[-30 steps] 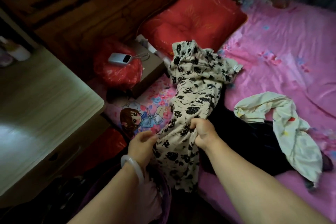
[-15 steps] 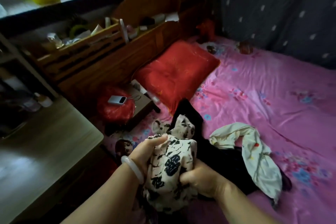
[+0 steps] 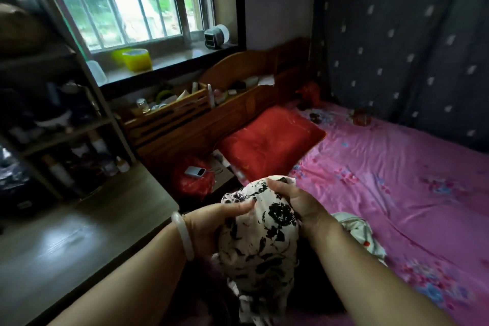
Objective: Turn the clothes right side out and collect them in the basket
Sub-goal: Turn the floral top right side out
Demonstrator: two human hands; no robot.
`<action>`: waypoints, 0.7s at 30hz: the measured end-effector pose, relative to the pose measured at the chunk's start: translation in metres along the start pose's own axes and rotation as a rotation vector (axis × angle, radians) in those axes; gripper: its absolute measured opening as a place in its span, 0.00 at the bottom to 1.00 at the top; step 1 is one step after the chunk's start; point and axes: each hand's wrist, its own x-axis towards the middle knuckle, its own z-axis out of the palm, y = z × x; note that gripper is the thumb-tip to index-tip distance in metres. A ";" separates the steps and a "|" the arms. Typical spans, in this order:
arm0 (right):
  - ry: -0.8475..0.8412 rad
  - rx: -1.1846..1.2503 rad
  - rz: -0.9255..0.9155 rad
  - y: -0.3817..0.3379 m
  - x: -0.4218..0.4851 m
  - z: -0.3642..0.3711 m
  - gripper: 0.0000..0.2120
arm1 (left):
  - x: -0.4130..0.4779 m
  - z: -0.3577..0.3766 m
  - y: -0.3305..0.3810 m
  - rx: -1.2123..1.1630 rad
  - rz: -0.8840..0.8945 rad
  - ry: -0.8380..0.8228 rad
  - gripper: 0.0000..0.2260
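Left of the left hand (image 3: 209, 227): one tabletop (image 3: 79, 246). Between the two hands: one black-and-white floral garment (image 3: 264, 243), bunched, long axis running from its rounded top down toward the wearer. Gripped from both sides, left thumb across the top, right hand (image 3: 307, 209) curled over the far edge. Just right of the right hand: one cream garment (image 3: 360, 233) on the pink bed (image 3: 397, 180).

A lived-in bedroom in a private home: a bed (image 3: 412, 222) spread with a pink floral sheet (image 3: 383, 172) and a red pillow (image 3: 267, 140) stands against a wooden headboard (image 3: 235, 111) whose built-in shelf is crowded with bottles and small jars. Daylight enters through a barred window (image 3: 132, 0) with a yellow tub (image 3: 133, 59) on its sill. A dark patterned curtain (image 3: 397, 34) hangs along the bed, and a wood-topped bench (image 3: 66, 241) and cluttered shelving unit (image 3: 53, 124) fill the left side.
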 end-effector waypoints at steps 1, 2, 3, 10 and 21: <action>-0.039 -0.005 -0.010 -0.004 -0.007 0.005 0.20 | -0.010 0.005 -0.003 0.032 0.018 0.002 0.24; -0.107 -0.019 0.005 -0.006 -0.014 0.012 0.16 | -0.020 0.009 -0.006 0.055 0.050 0.021 0.23; -0.163 -0.006 0.021 -0.009 -0.019 0.014 0.19 | -0.024 0.010 -0.008 0.062 0.095 0.032 0.23; -0.405 -0.175 -0.085 -0.029 -0.058 0.066 0.12 | -0.065 0.010 0.003 -0.049 0.463 0.191 0.20; -0.426 -0.365 -0.070 -0.026 -0.065 0.099 0.17 | -0.101 0.031 0.006 -0.008 0.555 0.293 0.16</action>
